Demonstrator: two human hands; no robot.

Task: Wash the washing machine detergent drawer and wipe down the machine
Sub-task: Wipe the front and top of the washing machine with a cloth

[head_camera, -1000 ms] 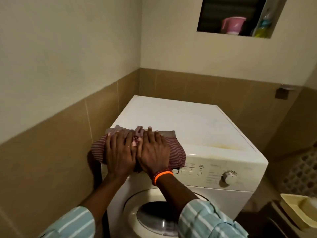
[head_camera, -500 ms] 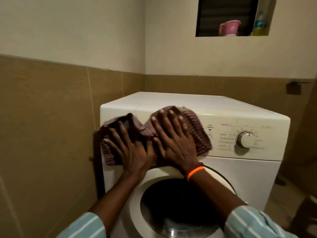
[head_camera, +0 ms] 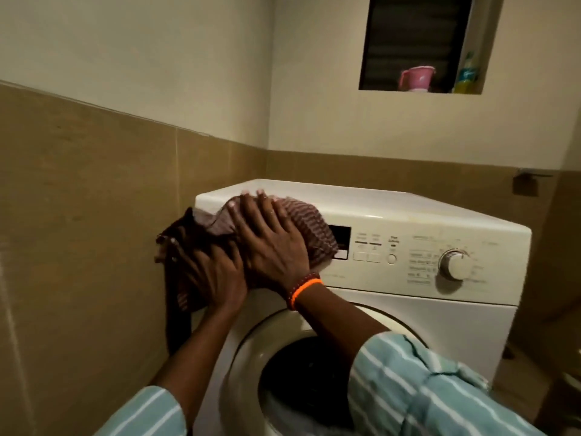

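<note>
The white front-loading washing machine (head_camera: 393, 212) stands in a corner. A maroon striped cloth (head_camera: 309, 225) lies over its upper left front corner. My right hand (head_camera: 270, 243) presses flat on the cloth, fingertips reaching over the top edge. My left hand (head_camera: 209, 272) presses the cloth's darker left part with spread fingers at the machine's left edge. Just right of the cloth the control panel shows a dark rectangular opening (head_camera: 342, 239); no detergent drawer is visible in it.
The tiled wall (head_camera: 94, 247) is close on the machine's left. The panel carries buttons and a white dial (head_camera: 454, 265). The round door (head_camera: 248, 357) is below my arms. A wall niche holds a pink mug (head_camera: 416, 78) and a bottle (head_camera: 467, 73).
Both hands slid the cloth from the machine's top front edge down over the front panel, then left and up onto the top left corner. My view dropped lower.
</note>
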